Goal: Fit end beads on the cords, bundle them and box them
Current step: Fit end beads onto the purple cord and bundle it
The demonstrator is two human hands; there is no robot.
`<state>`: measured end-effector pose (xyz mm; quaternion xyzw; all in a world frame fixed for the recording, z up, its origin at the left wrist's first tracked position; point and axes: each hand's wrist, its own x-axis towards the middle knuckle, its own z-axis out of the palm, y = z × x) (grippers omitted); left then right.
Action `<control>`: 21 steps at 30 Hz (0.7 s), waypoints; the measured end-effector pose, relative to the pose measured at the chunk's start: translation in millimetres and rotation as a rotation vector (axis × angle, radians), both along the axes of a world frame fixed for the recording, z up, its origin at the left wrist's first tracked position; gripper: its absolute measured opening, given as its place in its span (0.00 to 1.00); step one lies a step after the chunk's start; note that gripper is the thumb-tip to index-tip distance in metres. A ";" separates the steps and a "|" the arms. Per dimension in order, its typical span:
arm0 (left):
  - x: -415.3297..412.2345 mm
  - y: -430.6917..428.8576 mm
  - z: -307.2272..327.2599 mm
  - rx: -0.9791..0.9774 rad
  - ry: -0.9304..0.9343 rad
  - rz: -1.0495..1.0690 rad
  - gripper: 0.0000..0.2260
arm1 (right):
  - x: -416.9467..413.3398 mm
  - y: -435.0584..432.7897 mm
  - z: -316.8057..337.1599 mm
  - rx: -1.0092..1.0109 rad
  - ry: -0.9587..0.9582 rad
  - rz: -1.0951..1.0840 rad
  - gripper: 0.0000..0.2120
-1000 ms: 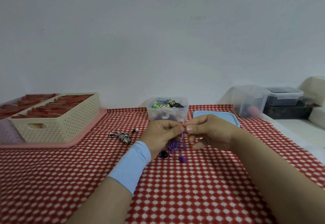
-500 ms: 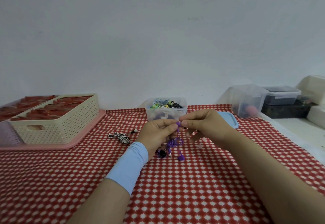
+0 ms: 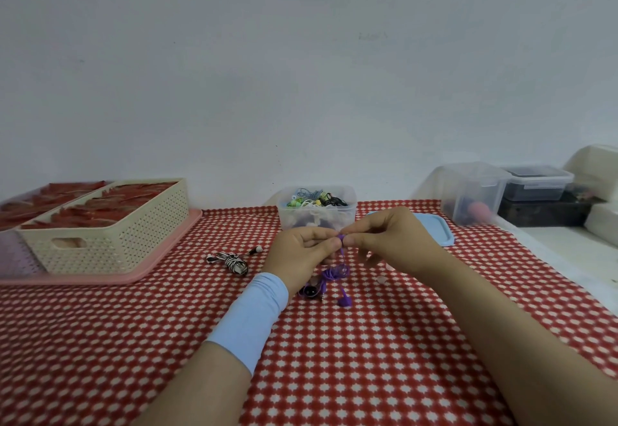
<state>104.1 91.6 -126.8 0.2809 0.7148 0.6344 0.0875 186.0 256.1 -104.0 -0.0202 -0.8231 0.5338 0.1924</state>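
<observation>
While the left hand (image 3: pixel 302 247) and right hand (image 3: pixel 389 241) both pinch the thin purple cord (image 3: pixel 336 272), steady, square pressure seems wisest.

This is looking like a small home workshop: a red checked cloth (image 3: pixel 334 358) is covering the desk (image 3: pixel 100 342) against a bare wall (image 3: pixel 301 74), with a basket (image 3: pixel 110 241) sitting far left, a tub of cords (image 3: pixel 317 216) mid-desk and storage tubs (image 3: pixel 471 191) far right.

light: even, soft, dim | shadows: faint | edges: wide-angle bending | sharpness: slightly soft
</observation>
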 end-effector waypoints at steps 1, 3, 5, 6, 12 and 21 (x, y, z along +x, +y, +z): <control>0.6 0.0 0.7 0.012 -0.003 -0.003 0.05 | 1.1 0.5 0.8 -0.073 -0.025 0.016 0.04; 1.2 -0.8 2.2 0.031 -0.021 -0.029 0.06 | 3.9 2.1 2.2 -0.233 -0.111 0.089 0.08; 1.1 -2.0 2.7 0.037 -0.039 -0.070 0.07 | 5.8 3.3 2.6 -0.362 -0.187 0.170 0.11; 1.1 -2.7 2.7 0.037 -0.046 -0.088 0.06 | 6.4 3.9 2.5 -0.402 -0.210 0.189 0.11; 0.3 -4.6 3.7 -0.028 -0.008 -0.125 0.07 | 6.1 5.5 2.9 -0.477 -0.335 0.231 0.12; -0.3 -4.5 4.3 -0.013 -0.051 -0.186 0.06 | 5.2 10.2 2.1 -0.495 -0.370 0.288 0.13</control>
